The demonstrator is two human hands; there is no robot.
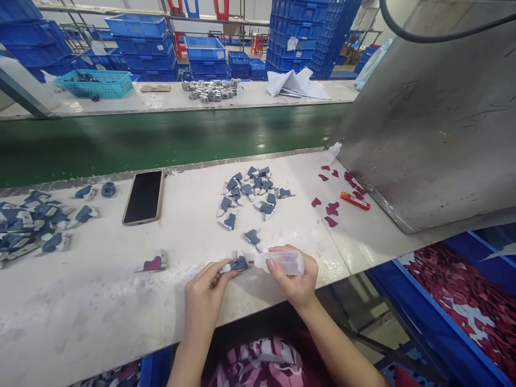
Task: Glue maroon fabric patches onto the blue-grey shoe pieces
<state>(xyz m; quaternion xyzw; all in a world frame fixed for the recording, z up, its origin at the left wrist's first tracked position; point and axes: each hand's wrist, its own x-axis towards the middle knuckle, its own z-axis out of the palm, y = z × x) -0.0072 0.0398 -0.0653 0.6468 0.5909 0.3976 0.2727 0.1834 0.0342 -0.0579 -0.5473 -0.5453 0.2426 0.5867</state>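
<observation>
Near the table's front edge, my left hand (209, 279) pinches a small blue and white part (238, 263) between thumb and fingers. My right hand (296, 274) is wrapped round a translucent squeeze bottle (285, 263), which lies sideways with its thin tip at the part's right side. Whether the tip touches the part I cannot tell. Just beyond, a single blue part (252, 236) lies on the table, and a loose group of similar parts (246, 190) spreads behind it. One part with a maroon piece (153, 262) sits to the left of my left hand.
A phone (143, 197) and a pile of blue and white parts (30, 223) lie left. On the right are maroon pieces (332, 208), a red tube (355, 201), a metal panel (435, 118) and a blue bin (427, 301). A green belt (173, 137) runs behind.
</observation>
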